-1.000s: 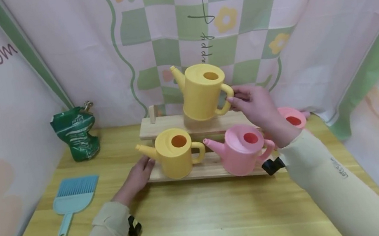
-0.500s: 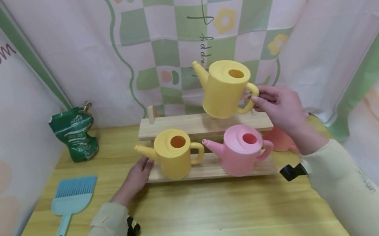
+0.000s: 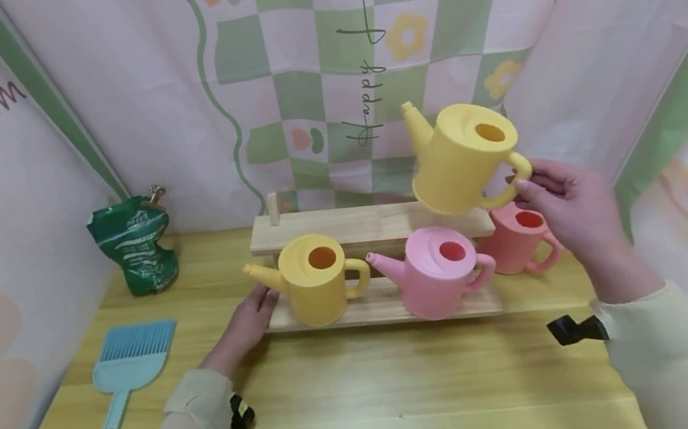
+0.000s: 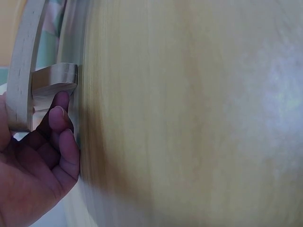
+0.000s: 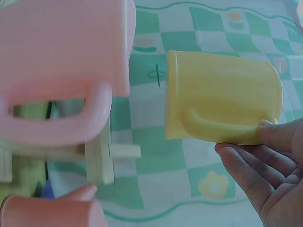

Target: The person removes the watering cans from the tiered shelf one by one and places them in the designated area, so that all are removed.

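Observation:
My right hand (image 3: 575, 206) pinches the handle of a yellow watering can (image 3: 454, 162) and holds it in the air above the right end of a two-tier wooden shelf (image 3: 332, 224). In the right wrist view, thumb and fingers meet on that can's handle. On the lower tier stand a second yellow watering can (image 3: 316, 291) and a pink watering can (image 3: 434, 283), spouts to the left. My left hand (image 3: 246, 326) grips the lower tier's left end. The left wrist view shows its fingers curled under the board (image 4: 21, 71), the thumb mostly hidden.
A coral-red watering can (image 3: 510, 247) stands on the table just right of the shelf. To the left lie a blue dustpan-like scoop with a comb of bristles (image 3: 133, 364) and, further back, a crumpled green bag (image 3: 134, 249). Printed curtains (image 3: 132, 90) hang close behind.
My right hand has carried the yellow watering can to the right, from over the upper tier's middle to past its right end, tilting it more. The left hand stays on the shelf.

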A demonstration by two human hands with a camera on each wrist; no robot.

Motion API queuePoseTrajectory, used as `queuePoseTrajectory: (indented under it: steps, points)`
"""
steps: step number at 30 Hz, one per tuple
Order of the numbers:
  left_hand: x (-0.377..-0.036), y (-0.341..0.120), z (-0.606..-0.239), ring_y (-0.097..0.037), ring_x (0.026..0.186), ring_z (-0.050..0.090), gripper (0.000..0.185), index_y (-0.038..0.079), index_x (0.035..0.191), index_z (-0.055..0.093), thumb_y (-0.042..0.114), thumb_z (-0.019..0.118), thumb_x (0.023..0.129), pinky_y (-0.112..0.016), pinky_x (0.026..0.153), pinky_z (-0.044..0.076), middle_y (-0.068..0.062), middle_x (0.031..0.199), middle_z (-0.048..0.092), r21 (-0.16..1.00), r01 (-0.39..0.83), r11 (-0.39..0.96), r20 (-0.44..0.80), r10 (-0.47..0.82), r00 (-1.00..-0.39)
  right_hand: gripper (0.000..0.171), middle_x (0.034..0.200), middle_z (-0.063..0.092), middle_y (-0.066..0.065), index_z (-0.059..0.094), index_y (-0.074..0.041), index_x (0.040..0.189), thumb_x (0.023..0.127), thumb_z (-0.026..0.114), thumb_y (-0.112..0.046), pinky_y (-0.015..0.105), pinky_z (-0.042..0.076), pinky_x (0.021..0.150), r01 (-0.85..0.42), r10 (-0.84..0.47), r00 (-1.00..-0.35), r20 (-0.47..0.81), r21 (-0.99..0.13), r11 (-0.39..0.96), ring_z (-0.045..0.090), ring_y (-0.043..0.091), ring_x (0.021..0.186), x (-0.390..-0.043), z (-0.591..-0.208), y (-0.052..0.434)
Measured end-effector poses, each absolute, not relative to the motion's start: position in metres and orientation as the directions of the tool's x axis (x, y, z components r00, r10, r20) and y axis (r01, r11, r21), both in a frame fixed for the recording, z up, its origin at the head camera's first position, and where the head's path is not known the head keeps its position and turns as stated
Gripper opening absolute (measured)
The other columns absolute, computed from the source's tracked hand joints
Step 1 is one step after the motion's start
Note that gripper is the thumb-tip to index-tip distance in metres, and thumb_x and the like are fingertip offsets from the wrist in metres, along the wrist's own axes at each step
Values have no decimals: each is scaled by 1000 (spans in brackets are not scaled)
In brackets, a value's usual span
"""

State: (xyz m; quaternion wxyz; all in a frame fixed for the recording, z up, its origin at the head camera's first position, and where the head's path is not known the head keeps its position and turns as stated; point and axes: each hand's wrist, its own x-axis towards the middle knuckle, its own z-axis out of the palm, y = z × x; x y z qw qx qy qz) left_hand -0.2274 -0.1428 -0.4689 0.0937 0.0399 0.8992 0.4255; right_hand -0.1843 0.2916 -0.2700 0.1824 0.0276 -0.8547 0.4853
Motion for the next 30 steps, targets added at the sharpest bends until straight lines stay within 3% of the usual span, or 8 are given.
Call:
queuePoseTrajectory:
  steps: [9, 17, 23, 30]
  points:
    - [-227, -142, -468, -30, 127, 25, 66, 29, 140, 22, 64, 23, 84, -51, 101, 21, -8, 142, 27, 769, 1, 639, -126, 153, -980, 35, 88, 66, -12, 56, 1, 116, 82, 60, -7, 16, 48, 64, -295, 163, -909, 383, -870, 395, 64, 4, 73, -167, -281, 328]
    - [-225, -143, -466, -31, 127, 25, 66, 28, 140, 22, 63, 25, 84, -51, 101, 21, -9, 141, 28, 774, -1, 634, -128, 154, -980, 40, 88, 61, -25, 53, -4, 121, 83, 60, -15, 12, 47, 62, -148, 273, -906, 324, -846, 513, 61, -4, 69, -156, -292, 363]
    - [-226, -142, -466, -30, 128, 25, 65, 29, 140, 21, 63, 24, 84, -50, 101, 21, -8, 142, 27, 772, -2, 636, -132, 157, -979, 36, 91, 60, -26, 56, -6, 118, 83, 60, -10, 7, 45, 61, -125, 349, -865, 362, -828, 547, 59, -9, 67, -150, -298, 388]
    - [-226, -142, -466, -29, 128, 25, 65, 28, 140, 23, 62, 25, 85, -49, 101, 22, -8, 141, 28, 777, 4, 629, -122, 158, -980, 37, 93, 57, -29, 54, -14, 121, 85, 59, -19, 1, 40, 60, 27, 447, -846, 290, -814, 580, 56, -13, 62, -146, -303, 418]
